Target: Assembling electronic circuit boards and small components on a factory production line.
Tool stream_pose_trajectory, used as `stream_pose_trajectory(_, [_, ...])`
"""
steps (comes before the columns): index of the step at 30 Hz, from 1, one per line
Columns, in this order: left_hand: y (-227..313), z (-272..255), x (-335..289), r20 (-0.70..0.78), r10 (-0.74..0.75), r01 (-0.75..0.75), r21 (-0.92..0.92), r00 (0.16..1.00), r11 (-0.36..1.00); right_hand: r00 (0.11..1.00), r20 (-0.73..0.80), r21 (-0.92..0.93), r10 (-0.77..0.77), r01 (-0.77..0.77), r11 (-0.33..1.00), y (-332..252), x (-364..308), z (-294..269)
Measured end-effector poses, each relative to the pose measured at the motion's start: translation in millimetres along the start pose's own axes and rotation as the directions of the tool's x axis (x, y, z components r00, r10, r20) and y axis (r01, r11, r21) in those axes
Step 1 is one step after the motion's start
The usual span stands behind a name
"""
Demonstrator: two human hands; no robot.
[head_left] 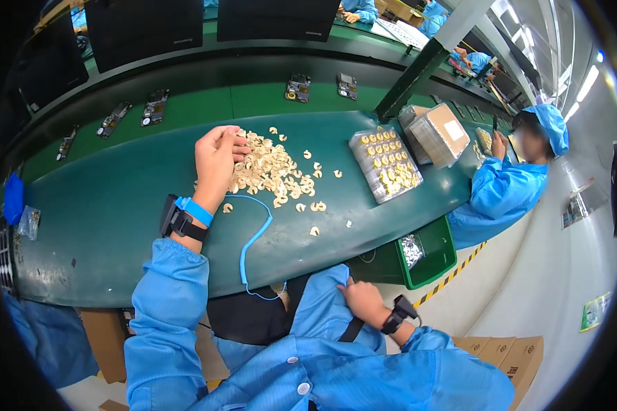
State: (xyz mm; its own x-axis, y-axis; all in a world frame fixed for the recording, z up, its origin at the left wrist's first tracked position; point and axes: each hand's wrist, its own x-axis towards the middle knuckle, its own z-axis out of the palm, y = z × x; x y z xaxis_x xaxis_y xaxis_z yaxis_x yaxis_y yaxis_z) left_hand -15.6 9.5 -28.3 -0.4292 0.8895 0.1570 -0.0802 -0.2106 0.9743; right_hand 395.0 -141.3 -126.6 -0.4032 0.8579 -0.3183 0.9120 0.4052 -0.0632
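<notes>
A loose pile of small cream C-shaped pieces [271, 164] lies on the green work table [137, 226]. At the pile's left edge is my left hand [216, 156], its fingers curled together over the pieces. Whatever sits between those fingertips is hidden. A blue wrist strap [195, 211] on that arm joins a coiled blue cord [245, 253] that runs down past the table's edge. My right hand [363, 299] is low at my lap, closed on a fold of my blue smock [325, 291].
Right of the pile stands a clear tray [385, 164] with rows of yellowish pieces, beside cardboard boxes [442, 133]. A green bin [432, 257] sits below the table's edge. Several circuit boards [155, 107] line the far strip. A co-worker [511, 178] sits at the right.
</notes>
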Motion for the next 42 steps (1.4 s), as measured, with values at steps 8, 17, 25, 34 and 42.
stream_pose_trajectory(8, [3, 0, -3, -0.027, -0.029, 0.029, 0.013, 0.999, 0.999, 0.900, -0.141, 0.625, -0.412, 0.404, 0.668, 15, 12, -213])
stream_pose_trajectory(17, [2, 3, -4, -0.015, -0.024, 0.024, -0.017, 1.000, 1.000, 0.808, -0.585, 0.191, -0.072, 0.223, 0.956, 52, 79, -226])
stream_pose_trajectory(25, [10, 8, -5, -0.007, -0.012, 0.012, -0.054, 1.000, 0.998, 0.743, -0.647, 0.078, -0.173, 0.291, 0.954, 45, 80, -209])
stream_pose_trajectory(34, [2, 6, -9, -0.002, -0.036, 0.035, -0.079, 0.999, 0.996, 0.854, -0.515, 0.720, 0.076, 0.383, 0.579, 25, 137, -242])
stream_pose_trajectory(42, [22, 22, -20, 0.242, 0.079, -0.038, -0.169, 0.967, 0.985, 0.851, -0.455, 0.870, -0.263, 0.487, 0.069, -102, 202, -247])
